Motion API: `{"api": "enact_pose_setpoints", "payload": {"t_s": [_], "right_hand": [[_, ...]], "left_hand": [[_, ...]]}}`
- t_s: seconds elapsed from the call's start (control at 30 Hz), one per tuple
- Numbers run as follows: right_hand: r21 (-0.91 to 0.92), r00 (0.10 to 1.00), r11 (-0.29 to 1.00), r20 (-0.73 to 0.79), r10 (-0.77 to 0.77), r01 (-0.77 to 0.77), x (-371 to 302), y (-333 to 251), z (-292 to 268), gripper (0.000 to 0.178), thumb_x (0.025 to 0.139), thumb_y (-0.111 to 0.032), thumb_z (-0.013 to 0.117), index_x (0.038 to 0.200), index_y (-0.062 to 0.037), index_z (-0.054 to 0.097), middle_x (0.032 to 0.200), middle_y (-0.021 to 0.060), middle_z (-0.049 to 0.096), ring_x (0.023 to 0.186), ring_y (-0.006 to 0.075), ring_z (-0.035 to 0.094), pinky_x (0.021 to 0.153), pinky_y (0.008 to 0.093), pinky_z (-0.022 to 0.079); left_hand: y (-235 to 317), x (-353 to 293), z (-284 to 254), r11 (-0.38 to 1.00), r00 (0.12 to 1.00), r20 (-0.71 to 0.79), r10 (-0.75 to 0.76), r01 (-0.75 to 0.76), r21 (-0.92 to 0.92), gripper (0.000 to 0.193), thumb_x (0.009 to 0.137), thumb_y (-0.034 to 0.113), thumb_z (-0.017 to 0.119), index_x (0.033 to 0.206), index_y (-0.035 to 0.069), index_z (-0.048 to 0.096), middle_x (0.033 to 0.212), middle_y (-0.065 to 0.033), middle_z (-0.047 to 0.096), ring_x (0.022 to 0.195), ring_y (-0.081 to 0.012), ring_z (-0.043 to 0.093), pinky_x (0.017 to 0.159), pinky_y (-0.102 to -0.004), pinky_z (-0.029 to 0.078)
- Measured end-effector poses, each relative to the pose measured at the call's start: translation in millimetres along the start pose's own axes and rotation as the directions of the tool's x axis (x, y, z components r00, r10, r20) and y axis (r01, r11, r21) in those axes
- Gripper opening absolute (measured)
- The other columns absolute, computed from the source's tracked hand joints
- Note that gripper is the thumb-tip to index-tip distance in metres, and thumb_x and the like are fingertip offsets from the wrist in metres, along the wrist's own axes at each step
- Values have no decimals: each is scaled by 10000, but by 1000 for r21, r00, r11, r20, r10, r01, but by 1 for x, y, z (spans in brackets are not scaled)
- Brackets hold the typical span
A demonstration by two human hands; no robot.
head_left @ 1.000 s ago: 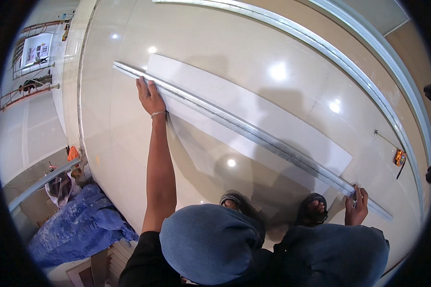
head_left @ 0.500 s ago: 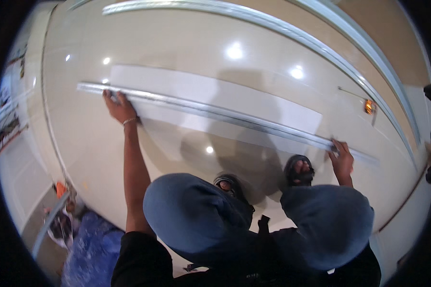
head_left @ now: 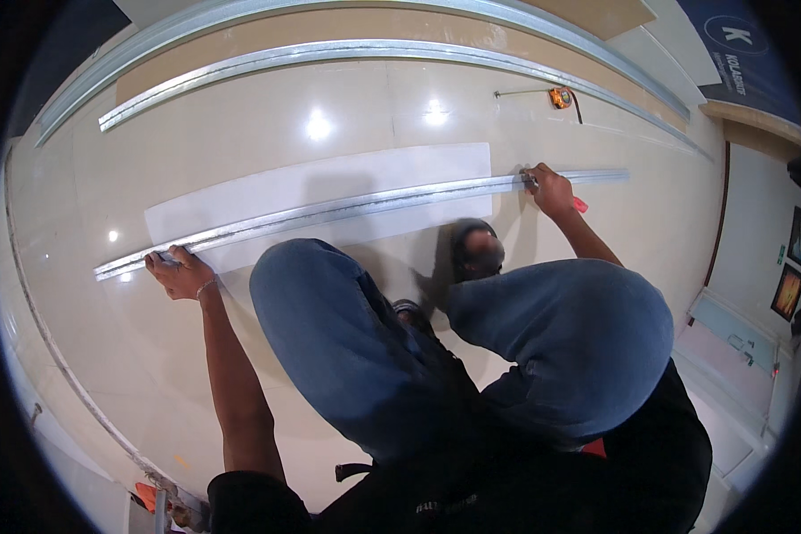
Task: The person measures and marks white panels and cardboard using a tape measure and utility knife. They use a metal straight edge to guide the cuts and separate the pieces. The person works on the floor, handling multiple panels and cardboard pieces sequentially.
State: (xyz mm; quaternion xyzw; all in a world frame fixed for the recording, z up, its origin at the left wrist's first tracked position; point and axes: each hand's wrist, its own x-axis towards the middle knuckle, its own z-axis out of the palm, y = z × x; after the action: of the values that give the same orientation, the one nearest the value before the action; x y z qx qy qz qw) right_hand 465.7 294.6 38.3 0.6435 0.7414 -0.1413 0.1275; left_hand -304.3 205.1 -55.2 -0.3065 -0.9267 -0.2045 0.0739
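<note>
A long silvery metal channel lies slanted across a white flat strip on the glossy floor. Close to the channel's left end, my left hand is closed on it, fingers over the near edge. Toward the other end, my right hand is closed around a red-handled tool. A dark part of that tool shows at the channel beside my fingers; its exact kind is mostly hidden by the hand.
An orange tape measure with some blade pulled out lies beyond my right hand. Farther off, another metal channel and a tan board stretch across the floor. My sandalled foot is near the strip.
The view has turned, so the channel now rises toward the right instead of dropping. Both hands stay near its ends. The red handle by my right hand now shows more clearly.
</note>
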Motion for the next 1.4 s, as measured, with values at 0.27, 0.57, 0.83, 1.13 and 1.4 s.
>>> {"api": "enact_pose_setpoints", "payload": {"t_s": [0.27,0.57,0.83,1.13,1.4], "right_hand": [[-13,995,995,5,103,-103,1,-6,1,359,845,-153,845,1195,-131,764,1119,72,730,916,361,768,795,493,629],[-84,992,992,76,103,-97,6,-8,-8,352,865,-186,841,1201,-138,748,1134,83,718,927,358,766,791,499,626],[-25,990,996,110,84,-81,2,-1,-6,351,929,-190,761,1280,-178,740,1177,122,714,985,400,744,836,523,616],[606,616,-111,775,-143,-788,67,-114,-107,328,993,-215,756,1251,-52,636,921,96,692,646,64,526,431,193,362],[492,512,-143,827,-231,-859,-17,-218,-127,462,976,-225,702,1351,34,625,1068,92,710,910,167,704,754,252,573]], "left_hand": [[4,-2,-2,1000,999,27,-17,17,22,738,1091,600,380,1627,96,431,1722,-54,411,1575,-261,403,1244,-540,275],[8,-2,-6,999,998,52,-31,30,25,716,1092,555,419,1634,88,409,1721,-77,414,1568,-269,418,1240,-549,281],[4,2,-2,997,998,29,-46,48,-56,653,1049,396,543,1591,39,480,1694,-126,456,1499,-332,508,1174,-521,407],[10,7,-11,1000,1000,-4,19,-19,-18,535,977,302,629,1410,-7,576,1629,-183,487,1460,-386,486,1183,-533,328],[12,5,-13,999,999,-32,-15,14,-32,528,967,314,645,1402,19,591,1611,-152,512,1470,-347,482,1212,-545,274]]}}
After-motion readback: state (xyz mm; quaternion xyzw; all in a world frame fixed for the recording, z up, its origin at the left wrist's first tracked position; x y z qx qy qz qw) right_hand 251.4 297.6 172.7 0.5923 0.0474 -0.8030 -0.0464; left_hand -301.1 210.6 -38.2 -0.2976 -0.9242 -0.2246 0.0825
